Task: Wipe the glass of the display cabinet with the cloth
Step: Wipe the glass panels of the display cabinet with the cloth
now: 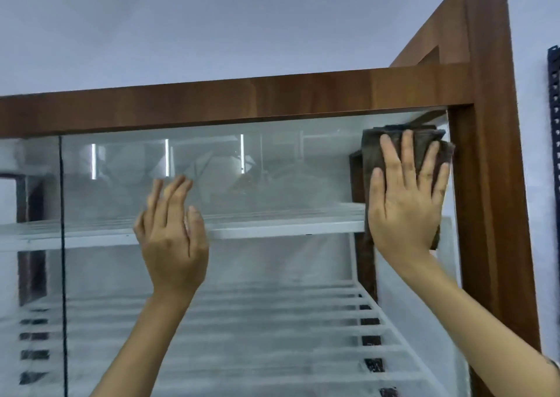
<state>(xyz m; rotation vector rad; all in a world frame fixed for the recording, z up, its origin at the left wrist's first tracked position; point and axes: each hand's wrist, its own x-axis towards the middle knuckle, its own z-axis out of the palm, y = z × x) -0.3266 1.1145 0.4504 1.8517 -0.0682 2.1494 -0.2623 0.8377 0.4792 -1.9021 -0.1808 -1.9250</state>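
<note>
The display cabinet has a brown wooden frame and a large glass front. A dark grey-brown folded cloth lies flat against the glass in its top right corner, just under the frame. My right hand presses the cloth to the glass with straight, spread fingers. My left hand is raised in front of the middle of the glass, fingers straight and slightly blurred, holding nothing; whether it touches the glass I cannot tell.
White wire shelves show behind the glass. A dark vertical seam divides the glass panes at the left. The thick wooden side post stands right next to the cloth. A dark perforated rail hangs on the wall at far right.
</note>
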